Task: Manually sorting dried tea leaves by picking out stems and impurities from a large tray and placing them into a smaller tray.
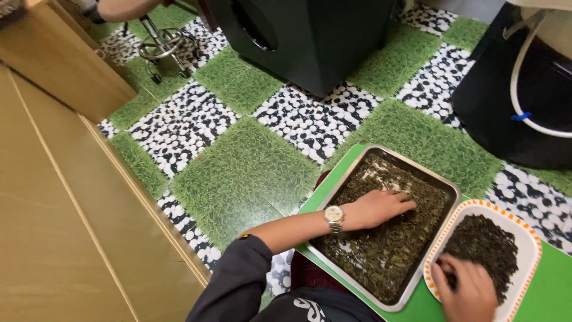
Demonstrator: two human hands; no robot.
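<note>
Far left: a tan wooden cabinet [65,197] runs along the edge of the view. Above it, at the top left, a stool base [162,48] with castors stands on the floor, with another person's arm [122,8] just above it.

Centre: the floor [238,167] is tiled in a check of green grass-pattern squares and black-and-white pebble-pattern squares. A black machine [310,36] stands on it at top centre.

Lower centre: the left hand [376,208] reaches in from the lower left, sleeve pushed up, a wristwatch [334,217] on the wrist. The hand lies palm down in a metal tray [453,192]. Fingers are extended and spread flat, pressing on the dried leaves [381,256] and grasping nothing. The leaves, dark green-brown, cover most of the tray bed; bare metal shows in small patches.

The tray rests on a green table [542,292] and touches a white tray [531,238] with an orange dotted rim on its right side.

Lower right: the right hand [468,289] rests at the near edge of the white tray. Fingers are curled into a darker leaf pile [484,244]; whether they pinch any leaves cannot be determined.

Far right: a black container [506,113] with a white tube [518,77] stands on the floor beyond the table.
</note>
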